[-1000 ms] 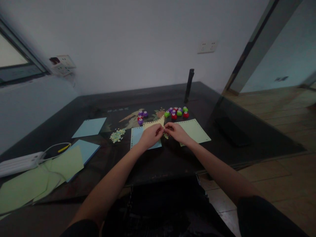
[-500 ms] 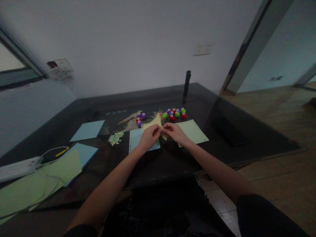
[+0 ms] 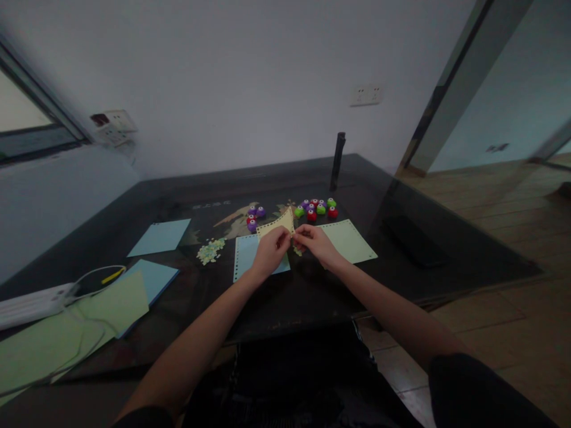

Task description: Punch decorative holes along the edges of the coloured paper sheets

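Note:
A yellow sheet of paper [image 3: 277, 223] with punched holes along its edges is raised and bent between my hands. My left hand [image 3: 272, 248] is closed on its near edge. Fingers pinched, my right hand [image 3: 313, 241] meets the sheet's right edge by the left fingertips; what exactly lies between its fingers is too small to make out. Under the left hand lies a blue sheet [image 3: 244, 255] with holes down its side. A pale green sheet [image 3: 350, 241] rests beyond the right hand. Some small paper bits [image 3: 298, 250] show below the fingertips.
Small red, green and purple eye-marked pieces [image 3: 311, 215] sit behind the hands, with several more [image 3: 252, 226] to the left. A heap of paper bits [image 3: 209, 252] lies left. Blue [image 3: 160, 236] and green sheets [image 3: 111, 300], a cable, a black upright stick [image 3: 338, 160] and a dark flat object [image 3: 413, 241] surround.
The camera view has shifted slightly. Both hands stay together at the yellow sheet, with only small finger movement.

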